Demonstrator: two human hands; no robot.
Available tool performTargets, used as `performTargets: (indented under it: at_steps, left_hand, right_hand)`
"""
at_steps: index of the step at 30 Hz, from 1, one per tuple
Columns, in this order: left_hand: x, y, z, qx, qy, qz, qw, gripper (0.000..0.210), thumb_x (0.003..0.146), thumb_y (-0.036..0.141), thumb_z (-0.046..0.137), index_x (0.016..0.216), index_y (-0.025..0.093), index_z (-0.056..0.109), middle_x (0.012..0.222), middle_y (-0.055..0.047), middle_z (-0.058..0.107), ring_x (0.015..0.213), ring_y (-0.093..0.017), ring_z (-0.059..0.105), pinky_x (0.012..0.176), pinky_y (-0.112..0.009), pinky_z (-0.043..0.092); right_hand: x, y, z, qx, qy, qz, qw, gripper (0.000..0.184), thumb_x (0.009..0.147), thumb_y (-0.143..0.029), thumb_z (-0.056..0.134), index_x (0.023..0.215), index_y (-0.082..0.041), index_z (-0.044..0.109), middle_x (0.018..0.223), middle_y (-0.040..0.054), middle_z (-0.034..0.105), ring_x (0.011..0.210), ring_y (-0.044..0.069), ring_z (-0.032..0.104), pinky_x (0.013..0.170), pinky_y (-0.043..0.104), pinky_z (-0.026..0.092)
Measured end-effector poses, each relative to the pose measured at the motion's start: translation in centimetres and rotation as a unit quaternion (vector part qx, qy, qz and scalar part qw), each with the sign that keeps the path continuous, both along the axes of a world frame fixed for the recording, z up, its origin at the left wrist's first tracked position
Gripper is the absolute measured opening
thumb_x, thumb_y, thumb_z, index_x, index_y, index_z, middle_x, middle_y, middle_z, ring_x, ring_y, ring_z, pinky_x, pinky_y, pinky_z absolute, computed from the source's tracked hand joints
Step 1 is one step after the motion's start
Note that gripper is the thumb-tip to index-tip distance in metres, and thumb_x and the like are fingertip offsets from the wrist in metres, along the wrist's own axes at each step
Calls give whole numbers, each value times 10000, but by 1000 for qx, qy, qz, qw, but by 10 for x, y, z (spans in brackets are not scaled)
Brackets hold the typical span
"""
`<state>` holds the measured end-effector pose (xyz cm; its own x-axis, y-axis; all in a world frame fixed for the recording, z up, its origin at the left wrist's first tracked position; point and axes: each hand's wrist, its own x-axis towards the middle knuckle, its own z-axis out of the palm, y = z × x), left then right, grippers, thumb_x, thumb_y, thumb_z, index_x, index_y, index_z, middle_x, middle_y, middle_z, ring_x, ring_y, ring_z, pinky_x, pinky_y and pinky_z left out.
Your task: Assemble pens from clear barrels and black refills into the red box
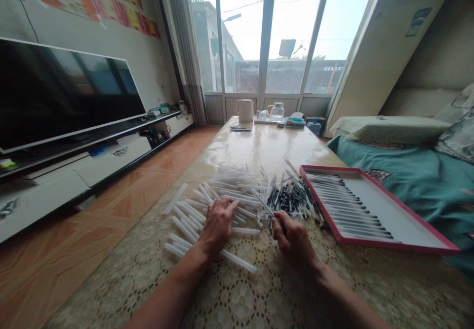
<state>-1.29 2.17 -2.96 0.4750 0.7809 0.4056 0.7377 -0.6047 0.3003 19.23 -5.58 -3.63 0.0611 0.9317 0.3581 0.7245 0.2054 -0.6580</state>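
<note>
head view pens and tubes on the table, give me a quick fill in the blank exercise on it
1. The left hand rests on the pile of clear ____ tubes.
2. The right hand pinches one thin ____.
3. The finished pens lie in rows in a tray with a ____ rim.
4. The tray lies to the ____ of the dark refill pile.

Missing words: plastic; refill; red; right

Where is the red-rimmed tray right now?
In the head view the tray lies on the table to the person's right, just right of the dark refill pile and beyond the right hand, beside the teal bed.
</note>
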Motion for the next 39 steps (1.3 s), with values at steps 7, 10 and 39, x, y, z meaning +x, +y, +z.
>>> performTargets:
  at_steps: [7,10,39]
  left_hand:
    - [-1,-4,7,-8,-7,22,1000,248,804,81,456,928,174,649,1004,-100,613,965,-253,520,831,-384,397]
    - [-2,-5,8,-18,-10,12,1000,237,815,96,455,923,196,641,957,-78,645,959,-256,519,828,-384,389]
    - [-11,-2,12,-104,-125,-20,986,142,768,139,538,827,195,654,827,-54,647,838,-216,568,797,-365,419]
  right_hand:
    - [0,0,0,-2,-5,9,1000,283,924,-346,331,915,-168,550,677,52,634,564,171,574,542,245,385]
    - [0,0,0,-7,-6,12,1000,277,921,-343,338,916,-168,553,667,49,632,562,169,572,540,243,385]
    - [-2,-4,8,28,-24,11,999,208,875,-252,409,919,-170,595,738,47,639,646,175,593,600,260,405]
